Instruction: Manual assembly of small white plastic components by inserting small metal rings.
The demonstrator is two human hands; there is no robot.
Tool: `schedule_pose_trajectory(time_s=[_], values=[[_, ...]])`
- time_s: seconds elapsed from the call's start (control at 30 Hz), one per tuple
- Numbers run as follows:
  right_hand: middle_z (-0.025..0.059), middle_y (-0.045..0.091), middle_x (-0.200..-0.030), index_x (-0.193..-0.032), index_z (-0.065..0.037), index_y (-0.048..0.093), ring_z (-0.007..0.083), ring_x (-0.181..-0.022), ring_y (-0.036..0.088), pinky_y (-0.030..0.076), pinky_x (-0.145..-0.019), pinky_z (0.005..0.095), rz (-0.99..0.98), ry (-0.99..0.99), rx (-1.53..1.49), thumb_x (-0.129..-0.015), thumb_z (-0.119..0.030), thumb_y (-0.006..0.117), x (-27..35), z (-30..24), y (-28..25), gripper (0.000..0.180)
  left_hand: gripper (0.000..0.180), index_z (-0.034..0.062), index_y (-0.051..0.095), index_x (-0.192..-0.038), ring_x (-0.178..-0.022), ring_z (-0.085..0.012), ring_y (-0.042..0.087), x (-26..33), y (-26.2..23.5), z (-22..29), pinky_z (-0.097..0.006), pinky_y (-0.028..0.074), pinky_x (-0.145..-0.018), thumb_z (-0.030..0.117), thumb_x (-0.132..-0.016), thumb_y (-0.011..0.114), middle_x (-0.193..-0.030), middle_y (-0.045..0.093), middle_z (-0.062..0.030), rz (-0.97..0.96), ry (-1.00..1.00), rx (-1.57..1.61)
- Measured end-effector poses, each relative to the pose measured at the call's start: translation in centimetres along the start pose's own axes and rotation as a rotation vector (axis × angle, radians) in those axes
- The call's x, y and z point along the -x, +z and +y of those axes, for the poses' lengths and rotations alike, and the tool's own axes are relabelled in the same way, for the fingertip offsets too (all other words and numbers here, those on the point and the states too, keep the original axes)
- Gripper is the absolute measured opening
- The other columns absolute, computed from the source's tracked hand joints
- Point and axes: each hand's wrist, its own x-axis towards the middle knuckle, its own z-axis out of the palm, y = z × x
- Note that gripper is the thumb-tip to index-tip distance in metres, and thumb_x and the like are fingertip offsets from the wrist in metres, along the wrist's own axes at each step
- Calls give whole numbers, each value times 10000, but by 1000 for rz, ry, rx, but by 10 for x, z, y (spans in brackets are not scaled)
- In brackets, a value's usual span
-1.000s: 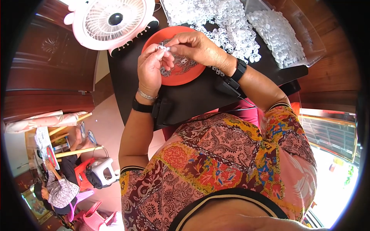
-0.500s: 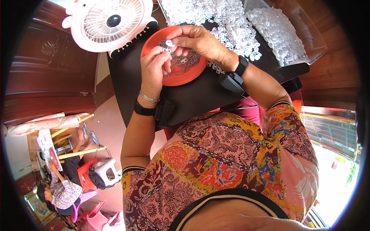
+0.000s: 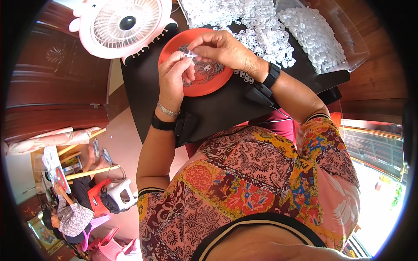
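Above a red-orange bowl (image 3: 215,85) my two hands meet fingertip to fingertip. My left hand (image 3: 171,77) is closed, pinching a small white plastic piece (image 3: 189,55) between thumb and forefinger. My right hand (image 3: 230,51) is also closed in a pinch at that piece's right side; what its fingers hold is blurred and partly hidden. Many thin grey metal bits (image 3: 216,69) lie in the bowl, too small to name surely, with a small white piece (image 3: 207,68) among them.
Loose white plastic pieces (image 3: 265,41) are heaped beyond the bowl on the black table (image 3: 213,111). A clear bin (image 3: 358,61) of similar pieces stands far right. A pink-white fan (image 3: 126,26) sits far left. Another person (image 3: 75,219) sits at lower left.
The white piece with a hole in my right fingertips has come down against the piece in my left, and now looks blurred. My left hand has barely moved.
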Motion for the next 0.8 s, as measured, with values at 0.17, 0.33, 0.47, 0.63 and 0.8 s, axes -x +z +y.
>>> schedule_pose_trajectory(time_s=[0.17, 0.33, 0.47, 0.63, 0.8], values=[[19, 661, -862, -1057, -18, 646, 75, -777, 605, 512, -707, 228, -107, -35, 9, -895, -125, 611, 0, 1, 0, 197, 213, 30, 519, -757, -557, -139, 505, -2, -2, 0, -242, 367, -516, 176, -894, 444, -663, 528, -56, -28, 0, 131], [-15, 619, -851, -1051, -26, 630, 44, -777, 543, 463, -694, 206, -190, 24, -88, -904, -120, 619, -3, 1, -5, 175, 208, 34, 534, -757, -550, -136, 526, -4, -6, -6, -236, 365, -500, 178, -886, 457, -666, 556, -58, -98, -20, 341], [-18, 621, -845, -1039, -35, 632, 41, -765, 550, 452, -642, 194, -144, 52, -75, -900, -161, 631, -3, 0, -4, 187, 189, 42, 530, -780, -568, -144, 534, -4, -4, -6, -240, 376, -516, 177, -889, 454, -676, 559, -65, -128, 13, 379], [-13, 629, -848, -1054, -23, 633, 40, -732, 563, 467, -633, 187, -51, 119, -78, -904, -158, 621, -6, 5, -8, 202, 186, 43, 547, -761, -535, -111, 512, -3, 0, -3, -218, 375, -494, 163, -888, 482, -652, 557, -43, -37, -22, 194], [-3, 640, -858, -1083, -9, 631, 49, -715, 583, 487, -653, 188, -2, 146, -151, -899, -131, 618, -9, 8, -18, 222, 179, 45, 568, -749, -498, -68, 479, -2, 0, -5, -191, 345, -450, 158, -881, 524, -608, 543, -8, 40, -26, 35]])
